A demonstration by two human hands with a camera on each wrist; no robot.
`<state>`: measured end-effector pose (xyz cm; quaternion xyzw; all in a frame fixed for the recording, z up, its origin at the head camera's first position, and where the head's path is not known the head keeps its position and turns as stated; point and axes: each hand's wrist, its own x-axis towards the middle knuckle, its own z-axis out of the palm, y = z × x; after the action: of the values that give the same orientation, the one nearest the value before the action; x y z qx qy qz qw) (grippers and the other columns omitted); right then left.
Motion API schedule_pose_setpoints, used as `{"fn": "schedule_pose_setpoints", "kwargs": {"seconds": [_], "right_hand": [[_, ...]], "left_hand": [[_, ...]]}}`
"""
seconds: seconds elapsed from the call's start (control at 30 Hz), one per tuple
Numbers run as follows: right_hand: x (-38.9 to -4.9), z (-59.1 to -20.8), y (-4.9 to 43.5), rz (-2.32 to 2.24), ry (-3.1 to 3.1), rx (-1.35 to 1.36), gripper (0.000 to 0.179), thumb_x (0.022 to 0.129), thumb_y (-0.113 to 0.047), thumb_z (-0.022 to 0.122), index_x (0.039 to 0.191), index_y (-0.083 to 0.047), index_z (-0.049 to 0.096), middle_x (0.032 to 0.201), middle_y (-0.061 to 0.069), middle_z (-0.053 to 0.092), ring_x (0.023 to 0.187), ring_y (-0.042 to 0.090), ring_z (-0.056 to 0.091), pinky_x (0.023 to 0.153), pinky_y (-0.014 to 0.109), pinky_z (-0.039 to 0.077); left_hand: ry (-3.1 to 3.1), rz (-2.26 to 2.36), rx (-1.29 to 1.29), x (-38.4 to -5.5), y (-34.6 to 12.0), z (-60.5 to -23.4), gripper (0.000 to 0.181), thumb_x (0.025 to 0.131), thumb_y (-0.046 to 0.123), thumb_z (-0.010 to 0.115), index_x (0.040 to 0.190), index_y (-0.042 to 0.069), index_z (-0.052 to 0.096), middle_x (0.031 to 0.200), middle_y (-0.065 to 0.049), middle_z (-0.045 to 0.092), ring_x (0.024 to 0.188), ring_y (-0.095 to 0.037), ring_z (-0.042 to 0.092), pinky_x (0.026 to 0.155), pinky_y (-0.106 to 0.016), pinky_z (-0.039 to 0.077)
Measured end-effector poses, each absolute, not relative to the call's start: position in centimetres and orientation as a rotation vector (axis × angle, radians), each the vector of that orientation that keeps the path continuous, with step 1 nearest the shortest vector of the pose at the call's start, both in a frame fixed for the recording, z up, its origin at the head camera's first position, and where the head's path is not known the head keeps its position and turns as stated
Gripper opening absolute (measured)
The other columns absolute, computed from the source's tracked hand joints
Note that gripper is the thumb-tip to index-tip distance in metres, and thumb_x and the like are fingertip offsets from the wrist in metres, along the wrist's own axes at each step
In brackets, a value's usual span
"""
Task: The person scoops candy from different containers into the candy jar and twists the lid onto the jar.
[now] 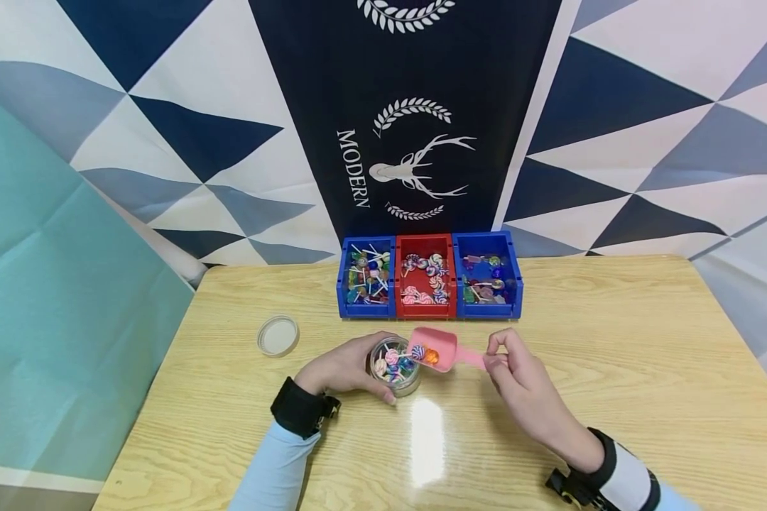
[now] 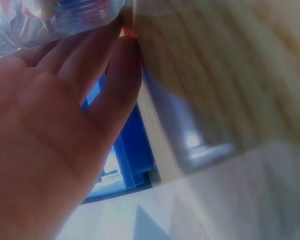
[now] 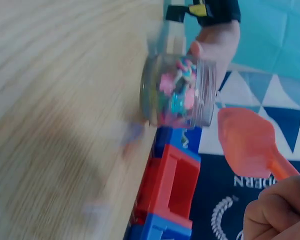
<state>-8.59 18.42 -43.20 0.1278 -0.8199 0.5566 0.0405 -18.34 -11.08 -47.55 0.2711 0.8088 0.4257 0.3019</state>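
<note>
A clear jar (image 1: pixel 395 387) filled with small lollipops and candies stands upright on the table, its mouth uncovered. My left hand (image 1: pixel 348 365) holds it from the left, thumb in front and fingers around the far side. The left wrist view catches the palm and fingers against the jar's side (image 2: pixel 90 17). My right hand (image 1: pixel 520 383) pinches the handle of a pink scoop (image 1: pixel 446 342). In the scoop lie an orange candy (image 1: pixel 431 356) and a blue-and-white swirl lollipop (image 1: pixel 418 352). The scoop's front edge overlaps the jar's right rim in the head view.
Behind the jar, a blue bin (image 1: pixel 367 311), a red bin (image 1: pixel 425 311) and another blue bin (image 1: pixel 489 311) stand side by side against the patterned backdrop, each holding candies. A round lid (image 1: pixel 278 336) lies on the wooden table (image 1: pixel 230 411) to the left.
</note>
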Motion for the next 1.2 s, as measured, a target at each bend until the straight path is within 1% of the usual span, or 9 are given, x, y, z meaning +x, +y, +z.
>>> {"fn": "schedule_pose_setpoints", "kwargs": {"seconds": [0.27, 0.4, 0.53, 0.67, 0.8, 0.97, 1.2], "right_hand": [[-8.9, -43.4, 16.5, 1.564, -2.577, 0.448, 0.012, 0.101, 0.002, 0.045, 0.101, -0.010, 0.045, 0.059, -0.012, 0.033, 0.047, 0.000, 0.027, 0.041, 0.021, 0.026], [-9.1, -43.5, 15.7, 1.469, -2.580, 0.532, 0.017, 0.100, 0.004, 0.046, 0.100, -0.013, 0.045, 0.061, -0.014, 0.033, 0.049, -0.002, 0.026, 0.043, 0.019, 0.025], [-9.2, -43.4, 15.1, 1.322, -2.600, 0.620, 0.019, 0.098, 0.004, 0.049, 0.099, -0.014, 0.046, 0.062, -0.017, 0.032, 0.050, -0.004, 0.025, 0.045, 0.017, 0.025], [-9.2, -43.2, 14.8, 1.170, -2.647, 0.662, 0.018, 0.096, 0.002, 0.052, 0.099, -0.015, 0.047, 0.060, -0.017, 0.031, 0.049, -0.004, 0.026, 0.045, 0.018, 0.024], [-9.1, -42.9, 14.7, 1.009, -2.655, 0.706, 0.014, 0.094, -0.002, 0.054, 0.098, -0.014, 0.049, 0.059, -0.018, 0.031, 0.048, -0.005, 0.026, 0.043, 0.017, 0.023], [-9.0, -42.9, 14.6, 0.772, -2.569, 0.802, 0.006, 0.090, -0.008, 0.053, 0.095, -0.012, 0.053, 0.059, -0.020, 0.032, 0.047, -0.007, 0.024, 0.041, 0.014, 0.020], [-9.0, -42.4, 14.8, 0.644, -2.511, 0.847, 0.008, 0.087, -0.011, 0.052, 0.094, -0.012, 0.055, 0.058, -0.020, 0.037, 0.046, -0.007, 0.025, 0.040, 0.013, 0.020]], "left_hand": [[2.149, 1.121, 0.741, -18.3, -11.1, -47.7, 0.085, 0.072, 0.029, 0.092, 0.143, 0.025, 0.045, 0.129, 0.012, 0.057, 0.120, -0.009, 0.051, 0.109, -0.035, 0.039], [2.138, 1.131, 0.761, -18.4, -11.1, -47.8, 0.085, 0.072, 0.029, 0.092, 0.143, 0.026, 0.045, 0.129, 0.011, 0.057, 0.120, -0.010, 0.052, 0.108, -0.035, 0.039], [2.136, 1.129, 0.747, -18.4, -11.1, -47.7, 0.082, 0.072, 0.028, 0.092, 0.140, 0.026, 0.047, 0.124, 0.012, 0.059, 0.116, -0.009, 0.054, 0.106, -0.034, 0.041], [2.140, 1.120, 0.721, -18.3, -11.1, -47.6, 0.077, 0.072, 0.027, 0.092, 0.136, 0.025, 0.049, 0.120, 0.014, 0.061, 0.112, -0.008, 0.055, 0.105, -0.033, 0.042], [2.136, 1.130, 0.713, -18.3, -11.0, -47.6, 0.075, 0.072, 0.026, 0.092, 0.134, 0.025, 0.050, 0.119, 0.013, 0.061, 0.112, -0.009, 0.055, 0.104, -0.034, 0.042], [2.143, 1.137, 0.713, -18.3, -11.0, -47.7, 0.078, 0.071, 0.026, 0.092, 0.137, 0.026, 0.050, 0.124, 0.013, 0.059, 0.116, -0.008, 0.054, 0.107, -0.034, 0.040], [2.141, 1.141, 0.729, -18.2, -11.1, -47.6, 0.078, 0.072, 0.026, 0.092, 0.138, 0.026, 0.049, 0.125, 0.012, 0.059, 0.116, -0.008, 0.054, 0.105, -0.033, 0.041]]}}
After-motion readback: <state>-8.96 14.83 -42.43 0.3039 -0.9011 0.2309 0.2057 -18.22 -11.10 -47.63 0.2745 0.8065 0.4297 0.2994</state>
